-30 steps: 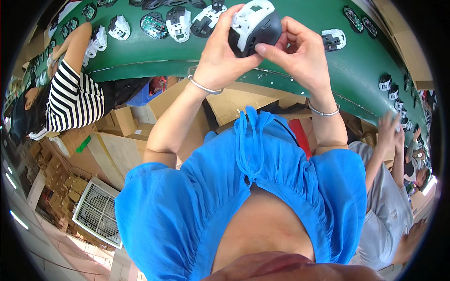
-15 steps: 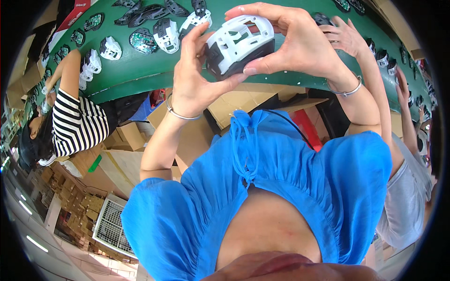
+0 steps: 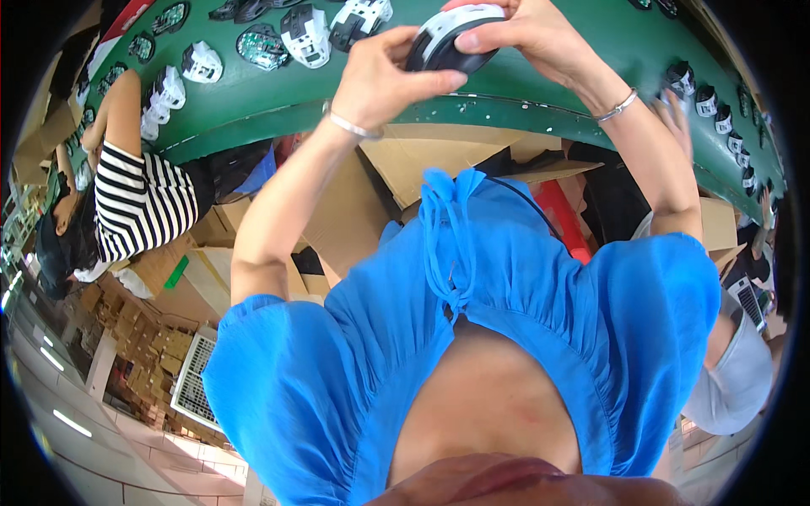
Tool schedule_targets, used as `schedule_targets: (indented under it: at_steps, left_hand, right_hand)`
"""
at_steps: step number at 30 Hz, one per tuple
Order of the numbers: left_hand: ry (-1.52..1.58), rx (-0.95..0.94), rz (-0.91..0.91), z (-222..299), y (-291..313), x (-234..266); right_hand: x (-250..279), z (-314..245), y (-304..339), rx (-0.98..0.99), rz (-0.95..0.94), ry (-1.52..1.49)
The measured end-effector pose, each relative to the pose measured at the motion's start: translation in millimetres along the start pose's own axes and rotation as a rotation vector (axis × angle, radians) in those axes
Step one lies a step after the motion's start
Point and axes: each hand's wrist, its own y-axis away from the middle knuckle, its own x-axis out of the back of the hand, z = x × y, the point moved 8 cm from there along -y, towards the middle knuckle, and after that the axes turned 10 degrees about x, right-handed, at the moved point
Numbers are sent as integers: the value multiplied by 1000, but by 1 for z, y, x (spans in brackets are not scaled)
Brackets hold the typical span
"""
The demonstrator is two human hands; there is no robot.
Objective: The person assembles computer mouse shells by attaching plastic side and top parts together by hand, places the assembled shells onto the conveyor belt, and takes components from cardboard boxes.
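Green table spans the top of the view, behind and to both sides of the grip. Cardboard below the grip, under the table's near edge. Co-worker in a striped shirt well left of the grip; co-worker in grey well right and lower.

Left hand and right hand both clamped on one black-and-white shell, left hand on its left side, right hand on its right with thumb across the near face. Shell sits between the hands, tilted, white side up, black below. Can't tell if it touches the table.

Left of the grip, nearest first: two white-and-black shells, a circuit board, a pale shell. Right of the grip, well apart: a row of shells, co-worker's hand near the row.
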Motion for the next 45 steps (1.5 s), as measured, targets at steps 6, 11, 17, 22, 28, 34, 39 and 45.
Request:
schedule_targets:
  at_steps: [6, 11, 17, 22, 28, 34, 39, 45]
  left_hand:
    - [22, 8, -366, -26, -31, -25]
    - [-420, -99, 62, -65, -38, -20]
    - [-743, -452, 558, -61, -5, 32]
    - [-856, -412, 765, -48, -23, 67]
    - [-948, -295, 771, -62, -66, 66]
    - [-873, -325, 705, -63, -70, 75]
    - [-940, -354, 713, -57, -74, 66]
    - [-292, -181, 454, -74, -74, 87]
  right_hand:
    - [28, 17, -4, -100, 92, -5]
    - [138, 46, -8, 20, -197, 608]
    - [201, 12, 7, 167, -260, 1284]
    - [156, -19, -32, 415, -122, 1682]
    - [48, 44, -143, 57, 124, 851]
    - [27, 56, -172, 140, 530, 1100]
    - [51, 86, -187, 199, 386, 594]
    - [26, 22, -111, 215, 209, 138]
